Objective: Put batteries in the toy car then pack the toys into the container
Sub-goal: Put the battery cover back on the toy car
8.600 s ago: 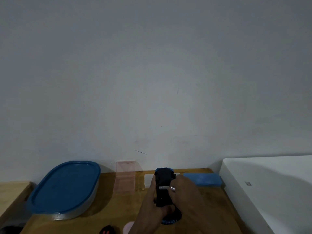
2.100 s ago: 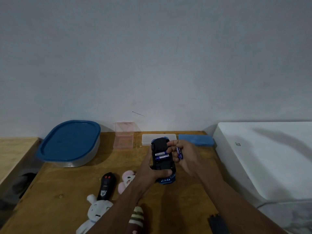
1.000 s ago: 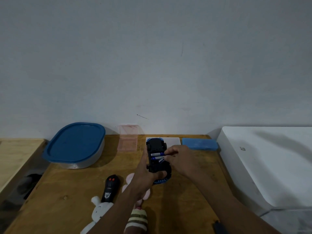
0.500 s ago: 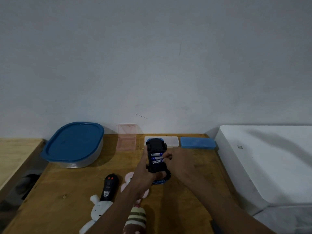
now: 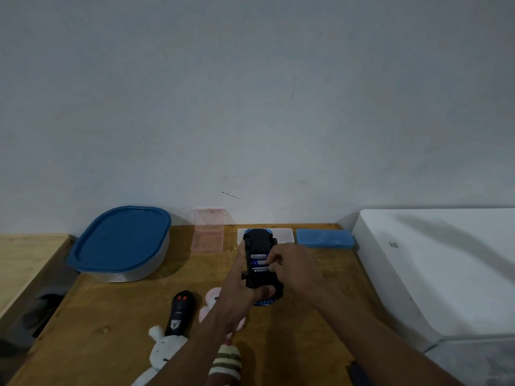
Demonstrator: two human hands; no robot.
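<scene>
Grips the toy car (image 5: pixel 260 278) belly-up in the left hand (image 5: pixel 237 285), thumb laid along the left flank, fingers curled round the near end. Shows a boxy, matte black plastic chassis, with glossy blue bodywork peeping out at the far nose and below the near end. Holds it over the middle of the surface (image 5: pixel 119 310), warm brown wood with visible grain, nose toward the wall; cannot tell whether the near end touches the wood.

Pinches with the right hand (image 5: pixel 298 267), fingertips bunched at the right-hand end of the batteries (image 5: pixel 258 259): small smooth cylinders lying crosswise in the open bay, one silvery, one blue. Both hands clamped, close together on the car.

At the back left, against the wall, the container (image 5: pixel 145 263): rounded-rectangular, cloudy clear walls, smooth blue lid (image 5: pixel 119 238) on top. Along the wall to its right, a translucent pink case (image 5: pixel 209 236) standing open, a flat white case (image 5: pixel 287 235) partly hidden by the car, and a matte blue oblong case (image 5: pixel 324 238).

Nearer, left of the arms, a slim black remote (image 5: pixel 179 313) with two red buttons, a soft white bunny plush (image 5: pixel 164 349) at its near end, a pink plush (image 5: pixel 211 299) partly under the left wrist, and a striped plush (image 5: pixel 225 363) at the bottom edge.

Beside the surface on the right, a large smooth white block (image 5: pixel 446 260) with rounded corners.
</scene>
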